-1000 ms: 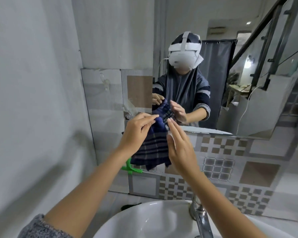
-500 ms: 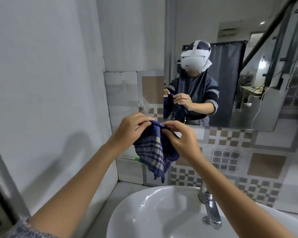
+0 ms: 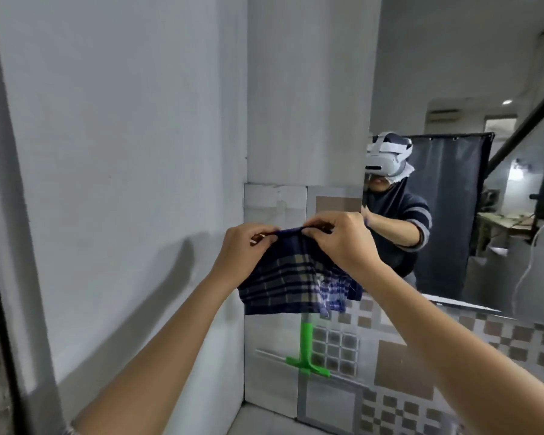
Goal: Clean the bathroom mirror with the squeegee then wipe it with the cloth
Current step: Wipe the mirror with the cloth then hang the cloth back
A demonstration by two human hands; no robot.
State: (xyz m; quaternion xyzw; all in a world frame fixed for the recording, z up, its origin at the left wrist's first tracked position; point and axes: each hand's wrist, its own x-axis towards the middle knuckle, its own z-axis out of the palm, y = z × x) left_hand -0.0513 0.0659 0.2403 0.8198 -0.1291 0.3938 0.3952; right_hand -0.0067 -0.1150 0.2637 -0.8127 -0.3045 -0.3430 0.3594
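Note:
A dark blue plaid cloth (image 3: 291,281) hangs spread between my two hands in front of the tiled wall. My left hand (image 3: 244,251) pinches its top edge on the left, and my right hand (image 3: 343,238) pinches the same edge on the right. Below the cloth a green squeegee (image 3: 307,346) hangs against the tiles, blade end down, its upper handle hidden behind the cloth. The bathroom mirror (image 3: 465,152) fills the upper right and reflects a person wearing a white headset.
A plain grey wall (image 3: 123,152) runs along the left and meets the patterned tile wall (image 3: 405,365) at a corner. A dark door frame (image 3: 0,246) stands at the far left edge. The mirror's lower edge sits just right of my right forearm.
My view has swung left, so the sink and tap have left the frame. Both hands have spread the cloth wider along its top edge, and the squeegee now shows below it.

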